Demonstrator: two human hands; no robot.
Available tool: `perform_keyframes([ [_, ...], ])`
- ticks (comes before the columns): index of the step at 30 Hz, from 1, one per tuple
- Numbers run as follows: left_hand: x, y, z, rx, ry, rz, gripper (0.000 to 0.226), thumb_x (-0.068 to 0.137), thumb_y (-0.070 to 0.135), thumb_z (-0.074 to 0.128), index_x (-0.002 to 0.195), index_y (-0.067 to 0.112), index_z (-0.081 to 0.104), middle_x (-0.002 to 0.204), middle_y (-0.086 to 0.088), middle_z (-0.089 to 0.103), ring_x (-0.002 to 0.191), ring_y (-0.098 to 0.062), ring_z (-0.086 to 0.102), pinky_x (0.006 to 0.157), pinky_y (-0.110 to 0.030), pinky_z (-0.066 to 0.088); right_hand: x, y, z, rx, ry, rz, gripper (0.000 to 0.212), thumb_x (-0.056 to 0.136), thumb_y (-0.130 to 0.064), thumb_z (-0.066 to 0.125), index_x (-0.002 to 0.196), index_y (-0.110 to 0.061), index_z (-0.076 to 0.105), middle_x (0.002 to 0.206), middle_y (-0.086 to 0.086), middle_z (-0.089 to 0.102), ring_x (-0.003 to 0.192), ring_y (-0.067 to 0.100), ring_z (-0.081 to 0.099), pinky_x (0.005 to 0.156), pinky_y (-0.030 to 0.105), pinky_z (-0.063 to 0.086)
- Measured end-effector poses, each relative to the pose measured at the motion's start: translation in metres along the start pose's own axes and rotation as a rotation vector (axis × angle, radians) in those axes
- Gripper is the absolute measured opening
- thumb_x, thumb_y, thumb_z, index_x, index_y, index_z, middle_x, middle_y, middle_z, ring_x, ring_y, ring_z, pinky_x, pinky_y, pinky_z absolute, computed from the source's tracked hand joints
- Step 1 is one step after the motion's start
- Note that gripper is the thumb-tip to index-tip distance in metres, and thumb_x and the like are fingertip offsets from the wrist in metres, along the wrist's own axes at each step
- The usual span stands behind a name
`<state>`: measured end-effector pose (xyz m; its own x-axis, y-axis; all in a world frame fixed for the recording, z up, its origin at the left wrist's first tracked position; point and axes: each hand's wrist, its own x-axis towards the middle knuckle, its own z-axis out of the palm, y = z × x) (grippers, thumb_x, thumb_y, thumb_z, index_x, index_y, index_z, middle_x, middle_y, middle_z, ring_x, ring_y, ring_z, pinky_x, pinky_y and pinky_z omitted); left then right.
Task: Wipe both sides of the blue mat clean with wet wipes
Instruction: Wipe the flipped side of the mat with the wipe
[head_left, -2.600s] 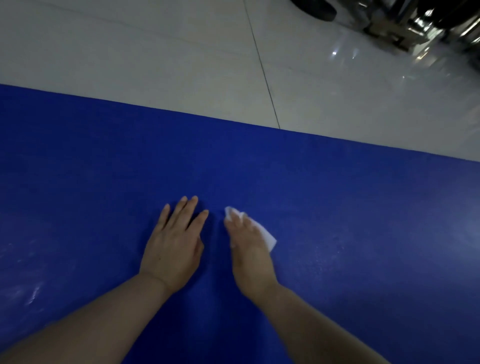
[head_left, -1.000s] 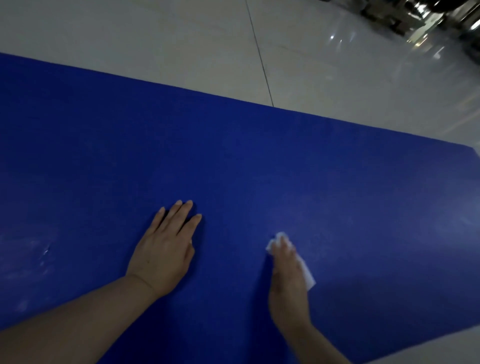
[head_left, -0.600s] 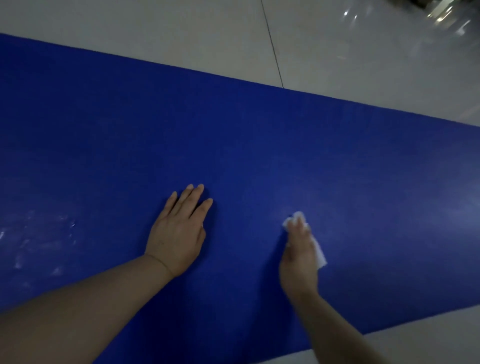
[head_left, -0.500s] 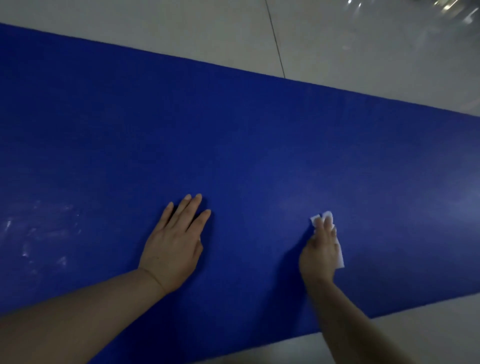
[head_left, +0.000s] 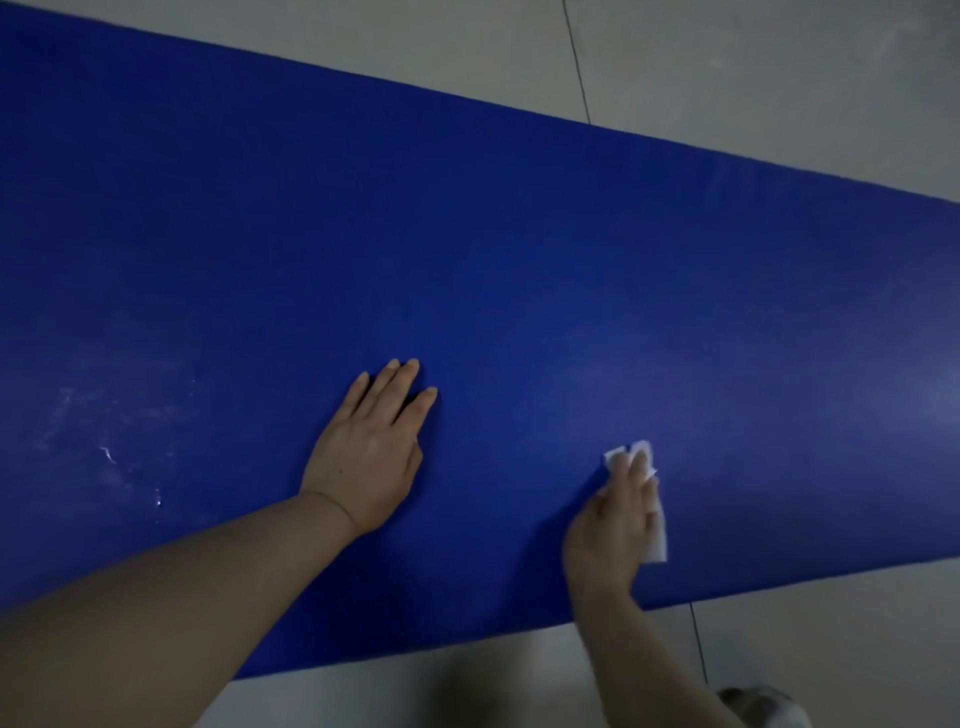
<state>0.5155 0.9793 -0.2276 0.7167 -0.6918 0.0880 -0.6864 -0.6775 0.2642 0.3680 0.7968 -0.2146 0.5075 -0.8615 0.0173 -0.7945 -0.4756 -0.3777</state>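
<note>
The blue mat (head_left: 519, 249) lies flat on the tiled floor and fills most of the head view. My left hand (head_left: 369, 447) rests palm down on the mat near the middle, fingers straight and close together. To its right, my right hand (head_left: 618, 519) presses a folded white wet wipe (head_left: 655, 530) against the mat with flat fingers. The wipe shows past the fingertips and along the hand's right side. Both forearms come in from the bottom edge.
Pale grey floor tiles (head_left: 779, 78) lie beyond the mat's far edge and along its near edge at the bottom. Whitish smears (head_left: 109, 457) mark the mat at the left. A light-coloured shoe tip (head_left: 763, 706) shows at the bottom right.
My right hand has slid the wipe to the right, away from my left hand, and a little toward the mat's near edge. My left hand has stayed pressed in place. The view has tilted down.
</note>
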Motion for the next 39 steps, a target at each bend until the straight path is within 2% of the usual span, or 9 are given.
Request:
perform_keyframes([
  [2, 0.000, 0.001, -0.002, 0.004, -0.011, -0.005, 0.054, 0.079, 0.008, 0.068, 0.131, 0.007, 0.056, 0.145, -0.017, 0.044, 0.134, -0.032, 0.042, 0.114, -0.046, 0.026, -0.042, -0.027, 0.012, -0.022, 0.004, -0.139, 0.053, 0.090, 0.001, 0.032, 0.142, -0.009, 0.036, 0.153, 0.010, 0.032, 0.140, 0.031, 0.029, 0.113, 0.043, 0.026],
  [7, 0.000, 0.005, -0.005, 0.009, 0.017, -0.012, 0.057, 0.070, 0.000, 0.072, 0.126, 0.003, 0.060, 0.140, -0.021, 0.050, 0.129, -0.036, 0.049, 0.108, -0.052, 0.032, -0.081, -0.033, 0.018, -0.011, -0.162, -0.489, 0.056, 0.084, -0.010, 0.026, 0.137, -0.005, 0.044, 0.144, 0.013, 0.044, 0.134, 0.031, 0.038, 0.114, 0.030, 0.014],
  [14, -0.019, 0.018, 0.000, -0.019, 0.034, -0.061, 0.056, 0.074, -0.001, 0.068, 0.129, 0.003, 0.057, 0.143, -0.021, 0.046, 0.133, -0.036, 0.044, 0.111, -0.051, 0.025, -0.017, 0.020, -0.010, -0.096, -0.031, 0.075, 0.049, 0.096, -0.001, 0.030, 0.143, -0.013, 0.036, 0.159, 0.002, 0.011, 0.146, 0.024, 0.011, 0.117, 0.041, 0.016],
  [17, -0.018, 0.019, 0.000, -0.023, 0.007, -0.058, 0.056, 0.075, 0.000, 0.068, 0.130, 0.003, 0.057, 0.144, -0.021, 0.045, 0.133, -0.035, 0.044, 0.112, -0.050, 0.026, -0.095, -0.016, 0.016, -0.041, -0.018, -0.184, 0.049, 0.091, -0.006, 0.031, 0.138, -0.008, 0.043, 0.151, 0.010, 0.034, 0.142, 0.028, 0.024, 0.114, 0.046, 0.027],
  [20, -0.018, 0.016, -0.001, -0.022, -0.025, -0.049, 0.056, 0.076, 0.003, 0.068, 0.131, 0.003, 0.056, 0.145, -0.020, 0.044, 0.134, -0.034, 0.042, 0.112, -0.049, 0.029, -0.151, -0.039, 0.024, 0.068, -0.111, -0.384, 0.058, 0.083, -0.009, 0.032, 0.140, -0.016, 0.037, 0.153, 0.000, 0.029, 0.145, 0.016, 0.012, 0.114, 0.034, 0.012],
  [28, -0.014, 0.037, -0.003, -0.046, -0.016, -0.022, 0.060, 0.070, -0.005, 0.068, 0.129, 0.002, 0.058, 0.143, -0.021, 0.045, 0.132, -0.037, 0.045, 0.112, -0.051, 0.027, -0.060, 0.033, -0.010, 0.026, -0.087, 0.010, 0.056, 0.095, -0.002, 0.031, 0.147, -0.021, 0.032, 0.158, -0.006, 0.015, 0.145, 0.009, 0.001, 0.120, 0.034, 0.006],
  [31, -0.003, 0.071, 0.001, -0.095, -0.035, -0.018, 0.058, 0.069, 0.000, 0.065, 0.127, 0.003, 0.059, 0.141, -0.021, 0.048, 0.130, -0.037, 0.047, 0.114, -0.044, 0.018, -0.089, 0.000, 0.008, -0.015, -0.105, -0.191, 0.056, 0.090, -0.010, 0.029, 0.146, -0.015, 0.033, 0.154, 0.004, 0.027, 0.145, 0.019, 0.012, 0.116, 0.043, 0.023],
  [34, 0.002, 0.095, 0.008, -0.104, -0.139, -0.027, 0.055, 0.078, 0.023, 0.041, 0.125, 0.006, 0.061, 0.140, -0.019, 0.050, 0.129, -0.034, 0.049, 0.111, -0.041, 0.019, -0.104, -0.006, 0.017, -0.005, -0.149, -0.364, 0.052, 0.097, -0.019, 0.025, 0.149, -0.015, 0.026, 0.152, 0.004, 0.031, 0.145, 0.018, 0.015, 0.112, 0.037, 0.020],
  [39, -0.005, 0.098, 0.014, -0.082, -0.196, -0.018, 0.058, 0.081, 0.020, 0.029, 0.127, 0.009, 0.061, 0.142, -0.017, 0.048, 0.130, -0.031, 0.048, 0.108, -0.043, 0.023, -0.023, 0.047, -0.014, -0.097, -0.078, -0.102, 0.049, 0.095, -0.016, 0.024, 0.138, -0.011, 0.047, 0.152, 0.012, 0.033, 0.139, 0.032, 0.033, 0.107, 0.049, 0.033],
])
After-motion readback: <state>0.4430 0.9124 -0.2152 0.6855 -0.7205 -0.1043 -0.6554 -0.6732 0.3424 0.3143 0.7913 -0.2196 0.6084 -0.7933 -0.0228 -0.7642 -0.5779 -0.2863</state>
